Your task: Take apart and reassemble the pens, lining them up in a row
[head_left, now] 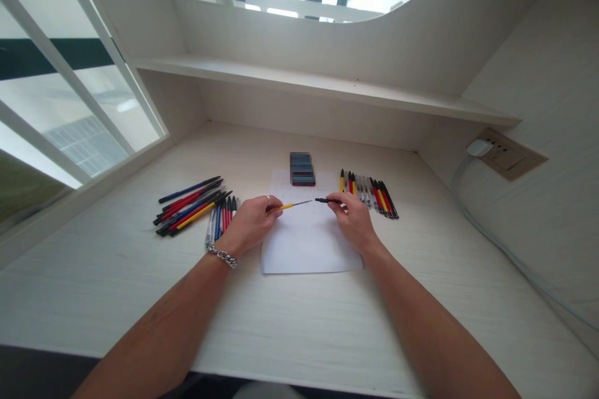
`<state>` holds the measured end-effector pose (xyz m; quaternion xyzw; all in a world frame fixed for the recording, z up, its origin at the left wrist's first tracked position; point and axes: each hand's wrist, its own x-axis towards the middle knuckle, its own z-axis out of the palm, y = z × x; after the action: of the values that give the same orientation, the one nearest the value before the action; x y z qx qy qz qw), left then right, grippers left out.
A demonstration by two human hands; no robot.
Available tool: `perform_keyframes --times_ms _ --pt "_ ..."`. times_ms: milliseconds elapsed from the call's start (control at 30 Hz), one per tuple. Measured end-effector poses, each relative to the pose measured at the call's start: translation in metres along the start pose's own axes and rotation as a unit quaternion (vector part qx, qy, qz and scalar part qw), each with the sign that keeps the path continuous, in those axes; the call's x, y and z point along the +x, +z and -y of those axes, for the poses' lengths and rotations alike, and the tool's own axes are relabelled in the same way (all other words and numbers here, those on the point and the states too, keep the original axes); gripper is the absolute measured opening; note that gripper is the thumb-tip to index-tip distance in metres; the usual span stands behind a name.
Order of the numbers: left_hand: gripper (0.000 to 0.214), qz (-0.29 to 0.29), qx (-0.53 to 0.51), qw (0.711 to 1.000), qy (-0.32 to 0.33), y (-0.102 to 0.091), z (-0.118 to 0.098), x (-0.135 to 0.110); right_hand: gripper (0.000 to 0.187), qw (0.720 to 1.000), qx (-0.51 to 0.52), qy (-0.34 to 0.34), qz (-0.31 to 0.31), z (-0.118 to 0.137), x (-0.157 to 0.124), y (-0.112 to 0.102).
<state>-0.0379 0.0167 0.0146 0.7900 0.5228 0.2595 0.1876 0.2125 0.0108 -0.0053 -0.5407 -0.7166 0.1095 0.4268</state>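
Note:
My left hand [256, 219] is closed around a yellow pen barrel [284, 207], with a thin refill and tip sticking out of it toward the right. Pinched in my right hand [352, 217] is a black pen part [322, 200], perhaps a cap or top section, pointing left. A small gap separates the refill's tip from the black part. Both hands are above white paper sheets [309, 249] on the desk. Beside my left wrist lie several clear, blue and red pens [218, 223], partly hidden by that hand. Beyond my right hand is a row of pens [367, 190].
A loose pile of black, red, blue and yellow pens [189, 207] lies at the left. Behind the paper stands a dark pixelated object [302, 169]. A shelf [318, 88] spans the back. At the right wall, a cable [486, 234] hangs from a socket [508, 153].

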Motion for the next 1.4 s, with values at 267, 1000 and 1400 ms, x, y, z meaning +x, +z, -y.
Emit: perform_keyframes --times_ms 267,1000,1400 --pt "0.021 0.008 0.007 1.0 0.007 0.0001 -0.0005 -0.0008 0.015 1.0 -0.004 -0.021 -0.003 0.0045 0.0003 -0.001" --pt "0.023 0.01 0.02 1.0 0.015 0.0006 0.0 -0.0009 0.016 0.999 -0.034 -0.038 0.011 0.0055 -0.0005 -0.0011" --pt "0.023 0.013 0.02 1.0 0.014 0.0007 0.0004 -0.0009 0.016 0.999 -0.028 -0.036 0.013 0.005 -0.0014 -0.0001"
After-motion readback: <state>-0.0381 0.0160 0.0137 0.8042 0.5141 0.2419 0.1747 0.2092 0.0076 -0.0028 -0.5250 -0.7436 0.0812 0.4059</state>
